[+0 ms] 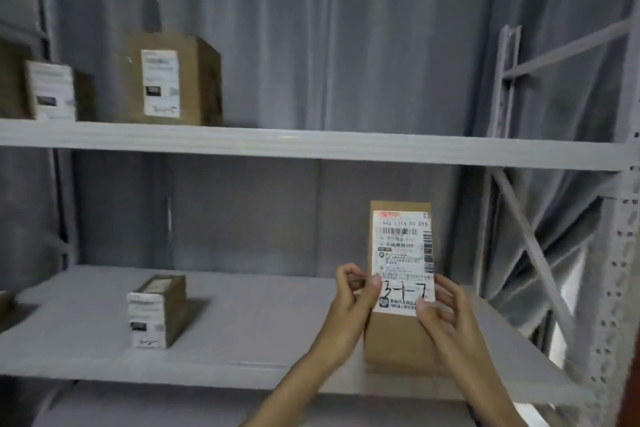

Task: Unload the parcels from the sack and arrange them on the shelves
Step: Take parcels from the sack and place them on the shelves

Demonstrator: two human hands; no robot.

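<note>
Hands, left hand [356,291] and right hand [441,305], gripping upright parcel [398,340]

Labels on the upper-shelf boxes [169,80] and the small lower box [157,310] are blurred beyond reading, a further box [10,80] is cut by the left edge, and both hands [356,295] hide the held parcel's [398,340] side edges.

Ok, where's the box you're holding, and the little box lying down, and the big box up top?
Held box [398,340], head view: bare cardboard under its label.
Little box [147,317], head view: its white front label.
Big box [201,80], head view: its brown right side.
</note>
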